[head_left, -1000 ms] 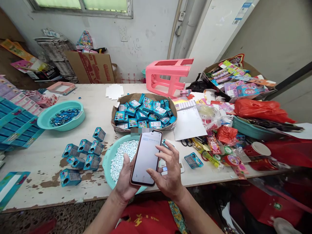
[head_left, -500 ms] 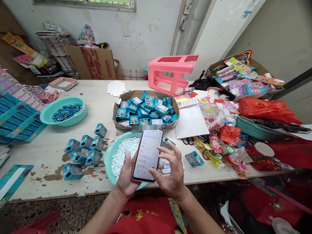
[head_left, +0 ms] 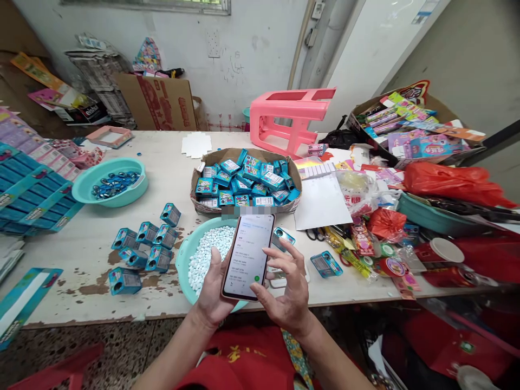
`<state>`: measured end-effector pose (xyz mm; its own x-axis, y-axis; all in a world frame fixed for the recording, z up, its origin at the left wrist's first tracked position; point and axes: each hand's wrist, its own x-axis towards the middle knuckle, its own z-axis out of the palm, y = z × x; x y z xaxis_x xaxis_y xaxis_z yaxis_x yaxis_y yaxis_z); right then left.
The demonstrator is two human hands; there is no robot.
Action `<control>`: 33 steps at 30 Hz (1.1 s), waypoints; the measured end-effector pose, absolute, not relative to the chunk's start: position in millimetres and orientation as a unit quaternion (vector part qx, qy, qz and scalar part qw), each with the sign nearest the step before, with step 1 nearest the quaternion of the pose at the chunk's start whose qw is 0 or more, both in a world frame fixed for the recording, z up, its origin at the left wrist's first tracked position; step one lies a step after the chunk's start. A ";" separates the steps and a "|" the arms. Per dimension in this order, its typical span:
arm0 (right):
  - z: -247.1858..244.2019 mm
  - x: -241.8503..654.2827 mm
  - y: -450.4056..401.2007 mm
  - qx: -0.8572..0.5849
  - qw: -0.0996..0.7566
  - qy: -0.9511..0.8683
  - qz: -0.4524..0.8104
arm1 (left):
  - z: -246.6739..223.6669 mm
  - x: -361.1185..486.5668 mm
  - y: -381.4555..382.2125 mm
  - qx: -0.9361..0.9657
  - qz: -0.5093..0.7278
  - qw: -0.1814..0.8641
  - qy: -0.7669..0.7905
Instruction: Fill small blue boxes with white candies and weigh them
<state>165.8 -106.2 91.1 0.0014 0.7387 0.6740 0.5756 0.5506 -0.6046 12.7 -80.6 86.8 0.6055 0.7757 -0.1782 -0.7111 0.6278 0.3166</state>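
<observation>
My left hand [head_left: 212, 290] grips a smartphone [head_left: 248, 257] along its left side, its lit screen facing up with lines of text. At the phone's right edge is my right hand [head_left: 289, 292], fingers apart, the thumb near the lower part of the screen. Whether the right fingertips touch the phone I cannot tell. Under the phone stands a turquoise basin [head_left: 184, 271] of small white candies [head_left: 209, 246], partly hidden. A small scale [head_left: 278, 279] lies behind my right fingers. Beyond the phone, a cardboard box [head_left: 195, 203] holds many small blue boxes [head_left: 239, 187].
Several blue boxes [head_left: 158, 259] stand at the left, near another turquoise basin [head_left: 77, 189] with shiny blue pieces. A pink stool [head_left: 290, 100] lies on its side at the back. Scissors [head_left: 314, 234], a blue packet [head_left: 326, 264] and assorted packages [head_left: 361, 238] lie to the right.
The view has shifted slightly, so the table things appear a little further right. The list on the phone's screen has scrolled. My left hand keeps its hold.
</observation>
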 end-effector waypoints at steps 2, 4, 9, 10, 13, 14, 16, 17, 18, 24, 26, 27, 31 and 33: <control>91.1 166.0 -106.7 -0.467 0.529 -0.704 0.085 | 86.9 13.3 -80.9 0.108 0.418 0.890 0.146; 91.8 166.3 -107.0 -0.464 0.528 -0.706 0.088 | 87.3 13.8 -81.1 0.107 0.418 0.890 0.146; 94.6 167.0 -106.3 -0.454 0.521 -0.718 0.081 | 88.5 15.6 -81.5 0.105 0.423 0.888 0.151; 95.0 167.0 -105.9 -0.453 0.518 -0.722 0.081 | 88.6 16.0 -81.5 0.105 0.422 0.887 0.152; 96.0 166.6 -104.5 -0.446 0.509 -0.732 0.079 | 89.1 16.8 -81.6 0.102 0.416 0.889 0.158; 96.2 166.5 -104.1 -0.444 0.507 -0.734 0.079 | 89.3 17.0 -81.7 0.101 0.414 0.890 0.161; 96.4 166.5 -103.7 -0.443 0.505 -0.737 0.078 | 89.7 17.1 -82.1 0.099 0.412 0.890 0.167; 96.5 166.5 -103.6 -0.442 0.504 -0.738 0.077 | 89.8 17.1 -82.4 0.098 0.411 0.890 0.169; 96.6 166.6 -103.7 -0.443 0.503 -0.738 0.077 | 89.9 17.1 -82.6 0.099 0.410 0.890 0.170; 99.4 165.2 -102.9 -0.434 0.492 -0.752 0.065 | 87.9 17.5 -82.8 0.098 0.417 0.887 0.171; 101.3 163.8 -101.9 -0.430 0.486 -0.759 0.054 | 86.7 17.6 -82.7 0.099 0.417 0.887 0.172; 102.2 163.1 -101.3 -0.428 0.483 -0.762 0.049 | 86.1 17.5 -82.6 0.099 0.417 0.887 0.173; 104.1 161.5 -98.4 -0.426 0.475 -0.769 0.036 | 85.0 17.0 -82.5 0.098 0.415 0.887 0.178; 103.9 161.9 -96.8 -0.425 0.471 -0.772 0.031 | 85.2 16.8 -82.3 0.095 0.417 0.885 0.182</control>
<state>161.9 -96.8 103.9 -0.1954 0.6860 0.7009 0.6270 0.6369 -0.4486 16.8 -82.3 85.2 0.5861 0.7729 -0.2430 -0.7034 0.6343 0.3209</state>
